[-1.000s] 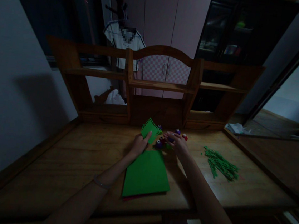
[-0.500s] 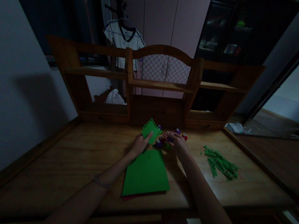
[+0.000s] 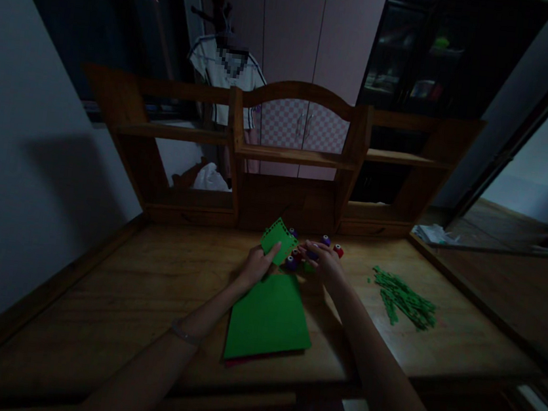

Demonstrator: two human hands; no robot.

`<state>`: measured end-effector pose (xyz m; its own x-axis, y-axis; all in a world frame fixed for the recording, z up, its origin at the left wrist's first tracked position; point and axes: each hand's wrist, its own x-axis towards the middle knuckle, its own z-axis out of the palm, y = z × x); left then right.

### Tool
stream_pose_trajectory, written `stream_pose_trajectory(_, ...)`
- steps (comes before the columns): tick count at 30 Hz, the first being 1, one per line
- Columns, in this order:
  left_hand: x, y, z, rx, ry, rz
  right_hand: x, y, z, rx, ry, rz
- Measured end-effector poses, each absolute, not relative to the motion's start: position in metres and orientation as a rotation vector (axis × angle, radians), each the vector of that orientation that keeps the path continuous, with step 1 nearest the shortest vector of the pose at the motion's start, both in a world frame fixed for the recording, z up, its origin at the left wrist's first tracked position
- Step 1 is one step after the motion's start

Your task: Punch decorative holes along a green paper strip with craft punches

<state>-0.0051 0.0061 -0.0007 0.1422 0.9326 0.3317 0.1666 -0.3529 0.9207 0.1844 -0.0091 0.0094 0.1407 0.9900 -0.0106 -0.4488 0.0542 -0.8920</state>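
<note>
My left hand [image 3: 258, 264] is closed on a small green paper card [image 3: 278, 238], thumb on top. Dark punched holes run along the card's upper edges. Just right of the card, my right hand [image 3: 324, 259] has its fingers curled around a small purple craft punch [image 3: 313, 252], mostly hidden by the fingers. Other small punches lie about the hands: a purple punch [image 3: 290, 262], a red punch [image 3: 339, 251] and another purple one [image 3: 326, 240]. Under my left wrist lies a stack of green paper [image 3: 271, 317], with a red sheet showing beneath its front edge.
A pile of thin green paper strips [image 3: 404, 299] lies on the right of the wooden desk [image 3: 154, 297]. A wooden shelf unit [image 3: 294, 158] stands along the desk's back edge. White papers [image 3: 435, 235] sit beyond the right rim. The room is dim.
The green card has shifted very slightly to the right in my left hand. Otherwise both hands and the things on the desk look the same.
</note>
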Motion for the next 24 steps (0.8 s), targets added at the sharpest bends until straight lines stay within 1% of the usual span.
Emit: stream_pose_trajectory(24,-0.0048,0.0053,-0.0006,1.742,1.086,1.238,0.1865,-0.0049,0.0034,-0.947,-0.801,1.278)
